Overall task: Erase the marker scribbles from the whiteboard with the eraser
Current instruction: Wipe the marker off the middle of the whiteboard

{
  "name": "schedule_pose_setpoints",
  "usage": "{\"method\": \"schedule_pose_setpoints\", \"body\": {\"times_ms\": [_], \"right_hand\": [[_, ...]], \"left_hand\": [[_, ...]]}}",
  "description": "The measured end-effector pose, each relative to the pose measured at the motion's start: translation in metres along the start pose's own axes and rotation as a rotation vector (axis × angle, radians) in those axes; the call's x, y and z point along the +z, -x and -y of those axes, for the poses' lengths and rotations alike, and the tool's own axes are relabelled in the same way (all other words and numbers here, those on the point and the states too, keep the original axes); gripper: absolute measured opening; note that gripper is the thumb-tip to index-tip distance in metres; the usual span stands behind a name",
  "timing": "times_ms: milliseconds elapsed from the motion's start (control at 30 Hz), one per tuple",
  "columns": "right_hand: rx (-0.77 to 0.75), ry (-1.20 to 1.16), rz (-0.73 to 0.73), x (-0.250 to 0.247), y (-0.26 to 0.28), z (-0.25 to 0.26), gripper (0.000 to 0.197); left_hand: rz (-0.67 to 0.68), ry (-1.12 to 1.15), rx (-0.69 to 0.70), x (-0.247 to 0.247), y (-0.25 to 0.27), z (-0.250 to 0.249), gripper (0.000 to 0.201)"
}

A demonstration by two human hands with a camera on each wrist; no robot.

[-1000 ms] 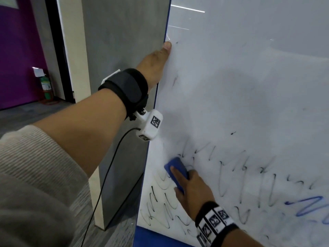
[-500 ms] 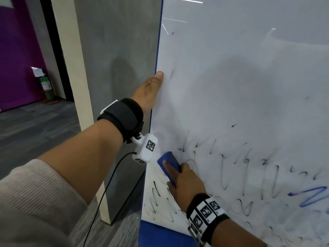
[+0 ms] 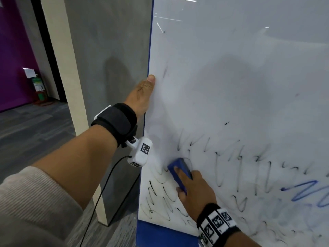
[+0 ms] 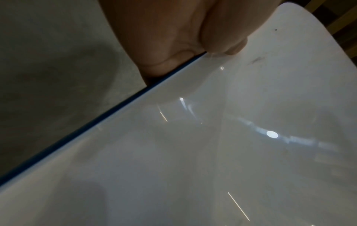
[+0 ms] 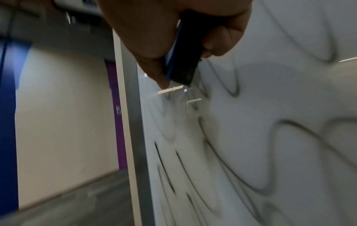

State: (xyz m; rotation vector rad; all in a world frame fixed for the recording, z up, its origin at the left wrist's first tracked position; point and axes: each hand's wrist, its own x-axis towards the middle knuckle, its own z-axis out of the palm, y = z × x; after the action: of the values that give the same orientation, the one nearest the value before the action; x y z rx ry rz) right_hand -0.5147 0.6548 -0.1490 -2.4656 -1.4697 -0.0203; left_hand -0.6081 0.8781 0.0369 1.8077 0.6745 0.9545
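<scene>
The whiteboard [image 3: 240,77] fills the right of the head view, its upper part wiped, black scribbles [image 3: 219,173] and a blue scribble [image 3: 306,192] across the lower part. My right hand [image 3: 193,188] grips the blue eraser [image 3: 179,171] and presses it flat on the board near the lower left corner. In the right wrist view the eraser [image 5: 183,52] sits between thumb and fingers against the scribbles [image 5: 228,85]. My left hand [image 3: 142,94] holds the board's left edge, thumb [image 4: 226,38] on the front face, the fingers hidden behind the whiteboard [image 4: 193,152].
A grey wall panel [image 3: 110,50] and a cream post [image 3: 71,68] stand left of the board. A blue strip [image 3: 160,234] runs under the board's bottom edge. A green extinguisher [image 3: 40,88] stands by the purple wall at far left. A black cable [image 3: 106,179] hangs from my left wrist.
My left hand has slid down the board's left edge. The right hand has moved the eraser slightly right over the scribbles.
</scene>
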Motion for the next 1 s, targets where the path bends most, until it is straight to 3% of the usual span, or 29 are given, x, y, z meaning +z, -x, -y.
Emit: {"method": "schedule_pose_setpoints", "body": {"times_ms": [200, 267, 367, 433, 500, 633, 700, 767, 900, 1000], "right_hand": [[0.0, -0.202, -0.455, -0.081, -0.047, 0.023, 0.071], [-0.025, -0.125, -0.424, -0.076, -0.042, 0.02, 0.073], [-0.026, -0.031, -0.129, -0.028, -0.008, 0.0, 0.083], [-0.013, -0.01, -0.023, -0.007, 0.009, -0.012, 0.086], [0.024, -0.07, -0.078, -0.018, 0.005, -0.009, 0.081], [0.061, -0.27, -0.457, -0.079, -0.028, 0.005, 0.075], [0.047, -0.257, -0.51, -0.094, -0.034, 0.006, 0.076], [0.024, -0.146, -0.397, -0.084, -0.026, 0.003, 0.078], [0.039, -0.017, -0.036, -0.026, 0.014, -0.02, 0.084], [0.1, -0.063, -0.09, -0.035, 0.014, -0.022, 0.081]], "left_hand": [[-0.039, 0.04, -0.022, 0.006, 0.005, 0.003, 0.061], [-0.051, 0.066, -0.01, 0.007, 0.005, 0.005, 0.062], [-0.075, 0.085, -0.004, 0.01, 0.005, 0.008, 0.063], [-0.094, 0.069, -0.017, 0.011, 0.006, 0.01, 0.06], [-0.1, 0.072, -0.019, 0.012, 0.005, 0.01, 0.061], [-0.125, 0.052, -0.056, 0.015, 0.006, 0.006, 0.063], [-0.127, 0.044, -0.057, 0.016, 0.007, 0.005, 0.062], [-0.124, 0.045, -0.047, 0.015, 0.007, 0.004, 0.061], [-0.119, 0.058, -0.053, 0.014, 0.008, 0.006, 0.062], [-0.103, 0.044, -0.075, 0.015, 0.013, 0.009, 0.062]]}}
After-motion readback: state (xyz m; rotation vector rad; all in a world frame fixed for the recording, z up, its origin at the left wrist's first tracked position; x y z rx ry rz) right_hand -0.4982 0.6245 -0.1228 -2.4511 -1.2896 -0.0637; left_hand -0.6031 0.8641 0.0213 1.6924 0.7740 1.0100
